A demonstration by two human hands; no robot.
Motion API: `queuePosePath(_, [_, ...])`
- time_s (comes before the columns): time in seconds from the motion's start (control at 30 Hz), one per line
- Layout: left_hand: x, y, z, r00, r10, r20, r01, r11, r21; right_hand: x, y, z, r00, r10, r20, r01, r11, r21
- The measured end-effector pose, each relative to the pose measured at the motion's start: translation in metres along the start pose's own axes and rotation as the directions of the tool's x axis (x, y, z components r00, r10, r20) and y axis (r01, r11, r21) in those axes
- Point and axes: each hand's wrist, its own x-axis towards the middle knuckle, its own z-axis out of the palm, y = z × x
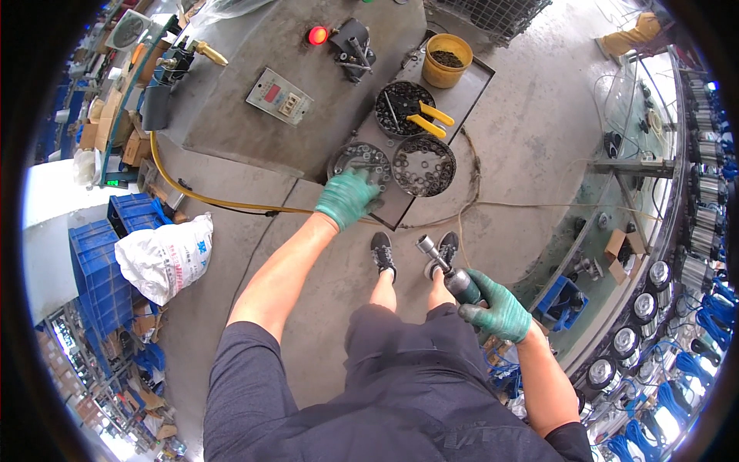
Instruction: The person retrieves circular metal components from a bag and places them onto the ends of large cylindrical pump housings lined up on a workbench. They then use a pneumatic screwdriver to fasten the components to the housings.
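Observation:
My left hand (346,199), in a green glove, reaches into a round dark bowl (339,158) of small metal rings or nuts. Its fingers curl down among the pieces, and whatever they pinch is hidden. My right hand (499,308), also gloved in green, is wrapped round a power driver (462,285). A silver socket (427,246) on the driver points up and to the left, over the floor by my shoes. Beside the left bowl stands a second bowl (424,166) of dark rings. A third bowl (392,108) holds small dark parts, with yellow-handled pliers (429,119) lying across it.
The bowls stand on a metal tray (473,85) with a yellow bucket (446,60). A control box (279,96) and a fixture with a red light (318,35) sit on the grey bench. A yellow hose (223,202) crosses at left, near a white sack (165,258) and blue crates (104,266).

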Motion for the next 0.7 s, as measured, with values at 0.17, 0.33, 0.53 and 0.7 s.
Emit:
queuePosePath(0.17, [-0.005,-0.007,0.021,0.993,0.078,-0.086,-0.077,0.997,0.018,0.003,0.006,0.000,1.000,-0.020,-0.012,0.021,1.000,0.021])
queuePosePath(0.33, [0.001,-0.004,0.015,0.994,0.087,-0.069,-0.088,0.996,-0.018,0.002,-0.002,0.000,0.999,0.036,-0.002,-0.036,0.998,0.054])
queuePosePath(0.53, [0.000,-0.005,0.019,0.991,0.061,-0.120,-0.063,0.998,-0.015,0.005,0.005,0.001,1.000,-0.009,-0.019,0.009,0.999,0.040])
queuePosePath(0.7, [-0.005,-0.008,0.027,0.976,0.093,-0.197,-0.096,0.995,-0.008,0.006,0.010,0.000,1.000,0.001,-0.021,-0.002,1.000,-0.016])
